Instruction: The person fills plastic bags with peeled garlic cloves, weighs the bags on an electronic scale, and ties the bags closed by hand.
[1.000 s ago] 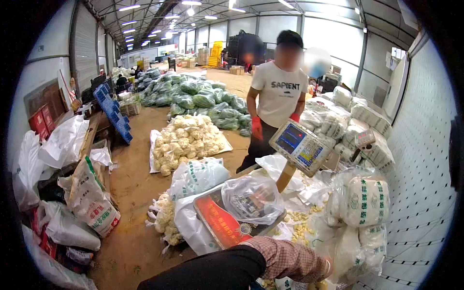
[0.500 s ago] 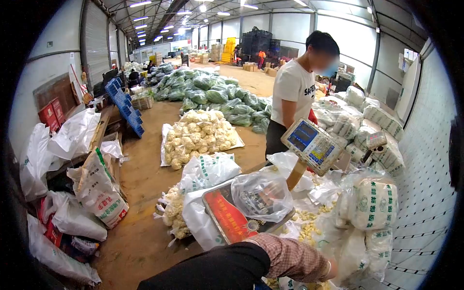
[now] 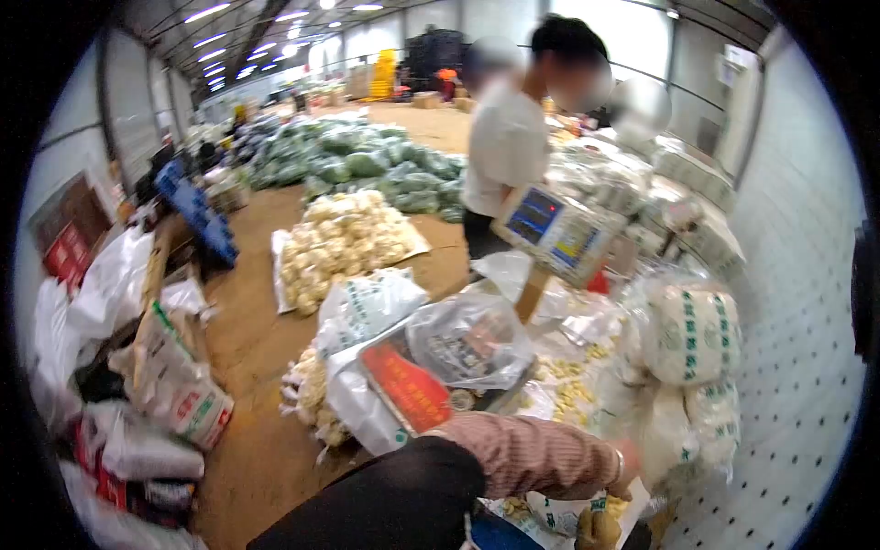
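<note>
My left hand (image 3: 627,469), in a checked pinkish sleeve, reaches down at the lower right. Its fingers are closed at the top of a white plastic bag (image 3: 634,502) with green print. Just below, a blurred tan shape looks like my right hand (image 3: 598,529), close against that bag; its fingers are not clear. Pale yellow cloves (image 3: 570,396), like peeled garlic, lie loose beyond my left forearm. Left of them is a weighing scale platform (image 3: 403,380) with a red surface, and a clear plastic bag (image 3: 472,339) lies on it. The scale's display (image 3: 555,229) stands behind.
Stuffed white bags (image 3: 692,335) with green print are stacked at the right, beside the wall. A person in a white shirt (image 3: 509,137) stands behind the scale. A pale bulb heap (image 3: 344,243) and green bags (image 3: 367,160) lie on the floor. White sacks (image 3: 179,385) line the left.
The view has shifted, so the surroundings sit further left and are blurred. A white bag and the tan hand-like shape now show below my left hand. The person has leaned slightly.
</note>
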Motion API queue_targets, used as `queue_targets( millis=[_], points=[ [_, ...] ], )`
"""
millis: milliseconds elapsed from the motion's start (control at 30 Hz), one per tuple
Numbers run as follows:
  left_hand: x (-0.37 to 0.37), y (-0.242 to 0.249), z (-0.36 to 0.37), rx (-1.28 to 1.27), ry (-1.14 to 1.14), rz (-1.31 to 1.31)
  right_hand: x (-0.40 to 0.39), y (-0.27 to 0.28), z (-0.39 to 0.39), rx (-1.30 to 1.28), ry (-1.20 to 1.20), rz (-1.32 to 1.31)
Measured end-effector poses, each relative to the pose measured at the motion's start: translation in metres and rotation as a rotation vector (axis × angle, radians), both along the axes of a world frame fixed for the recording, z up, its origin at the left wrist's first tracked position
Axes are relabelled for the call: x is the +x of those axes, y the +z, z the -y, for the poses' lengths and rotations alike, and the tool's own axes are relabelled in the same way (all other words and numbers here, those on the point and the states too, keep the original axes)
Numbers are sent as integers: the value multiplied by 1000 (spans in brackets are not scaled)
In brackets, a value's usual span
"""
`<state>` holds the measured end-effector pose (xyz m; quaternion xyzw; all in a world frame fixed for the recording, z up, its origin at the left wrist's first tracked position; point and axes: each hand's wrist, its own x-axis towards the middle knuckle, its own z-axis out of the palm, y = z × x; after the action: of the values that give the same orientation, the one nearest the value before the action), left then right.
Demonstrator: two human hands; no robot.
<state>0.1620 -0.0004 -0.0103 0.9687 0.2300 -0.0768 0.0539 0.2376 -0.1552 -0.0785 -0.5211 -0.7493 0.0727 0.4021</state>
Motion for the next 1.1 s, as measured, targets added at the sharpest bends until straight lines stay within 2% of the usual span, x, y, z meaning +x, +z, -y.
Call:
queue_targets(
  millis=[33, 100, 200, 300, 333, 367, 433, 467, 500, 567, 600, 667, 700, 767, 833, 867, 900, 933, 967, 1000, 1033, 1067, 1100],
  points=[
    [-7, 9, 6, -39, 7, -51, 2, 2, -2, -45, 9, -119],
    [-19, 24, 13, -83, 24, -146, -11, 40, 9, -179, -95, 4],
    [-31, 38, 14, -85, 54, -202, -19, 45, 6, -172, -126, 21],
    [-36, 43, 13, -53, 105, -93, -30, 50, 8, -156, -148, -11],
    [-38, 43, 8, -49, 89, -40, -25, 44, 9, -325, -166, 33],
    [-37, 40, 2, -40, 85, -37, -22, 39, 11, -316, -171, 35],
    [-36, 32, -18, 17, 203, 156, -16, 31, 14, -234, -75, 135],
    [-41, 32, -30, 90, 227, 200, -19, 28, 16, -9, -36, 247],
    [-45, 31, -34, 105, 221, 208, -18, 30, 18, 60, -1, 317],
    [-50, 25, -36, 53, 180, 281, -25, 44, 20, 3, -30, 168],
    [-49, 21, -35, -75, 239, 330, -21, 34, 18, 2, -35, 164],
    [-55, 32, -23, -125, 275, 292, -7, 6, 23, -88, -103, 246],
    [-58, 35, -17, -174, 315, 256, -24, 39, 17, -120, -217, 4],
    [-52, -4, -26, -302, 348, 286, -19, 31, 11, -99, -184, 1],
    [-45, -41, -40, -285, 232, 493, -24, 36, 10, -90, -207, -135],
    [-50, -41, -34, -296, 244, 509, -25, 27, 8, -96, -202, -271],
    [-58, -41, -27, -337, 215, 660, -24, 19, 7, -106, -195, -255],
    [-67, -40, -21, -373, 182, 811, -30, 18, 5, -73, -230, -390],
    [-74, -40, -15, -376, 187, 826, -34, 15, 2, -38, -265, -525],
    [-81, -40, -10, -483, 184, 932, -21, -3, 0, -30, -315, -418],
    [-85, -40, -7, -592, 177, 1036, -27, 4, -1, -32, -311, -404],
    [-89, -39, -7, -585, 294, 992, -41, 20, -6, -25, -253, -480],
    [-93, -37, -7, -591, 293, 1001, -51, 34, -9, -20, -199, -558]
  ],
)
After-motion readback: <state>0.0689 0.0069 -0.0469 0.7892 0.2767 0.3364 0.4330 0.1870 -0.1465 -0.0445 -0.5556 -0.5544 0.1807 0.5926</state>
